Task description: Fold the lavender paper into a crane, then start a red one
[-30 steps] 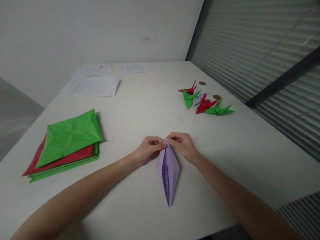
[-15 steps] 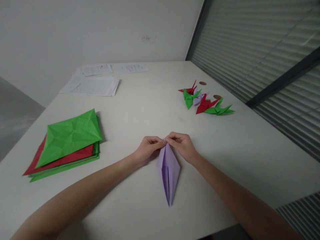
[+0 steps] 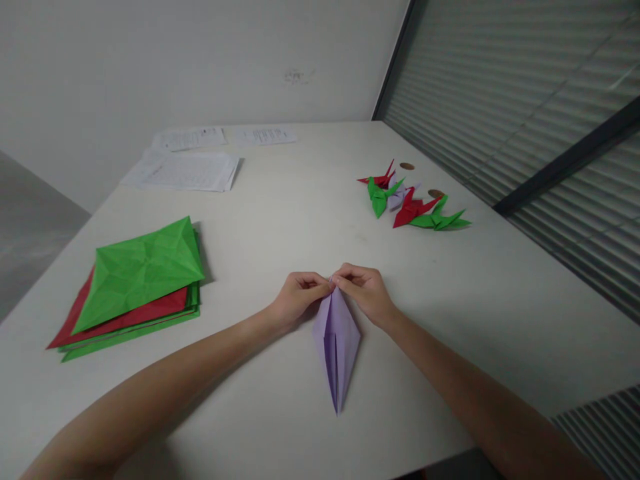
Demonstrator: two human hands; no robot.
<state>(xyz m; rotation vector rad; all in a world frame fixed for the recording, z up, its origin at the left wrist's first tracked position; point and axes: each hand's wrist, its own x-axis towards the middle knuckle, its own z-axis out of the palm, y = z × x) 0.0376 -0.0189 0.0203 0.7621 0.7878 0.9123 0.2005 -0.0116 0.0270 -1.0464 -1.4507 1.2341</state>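
Note:
A lilac origami paper [image 3: 345,333], folded into a long diamond, lies on the white table with its split point toward me. At its far tip my left hand [image 3: 301,297] pinches the paper between thumb and fingers. My right hand [image 3: 364,288] pinches the same tip from the other side, its fingertips meeting those of the left. The very end of the tip is mostly hidden by the fingers. Both hands are closed, and the diamond's near half lies untouched.
To the left sits a stack of creased green and red paper sheets [image 3: 145,267]. Several folded paper cranes [image 3: 411,208] in red, green and lilac stand at the back right. Printed papers [image 3: 193,170] lie at the back left. Window blinds [image 3: 525,100] border the table's right side.
Almost nothing differs: both hands keep their pinch on the far tip, and the lilac paper stays in place. The view has shifted very slightly.

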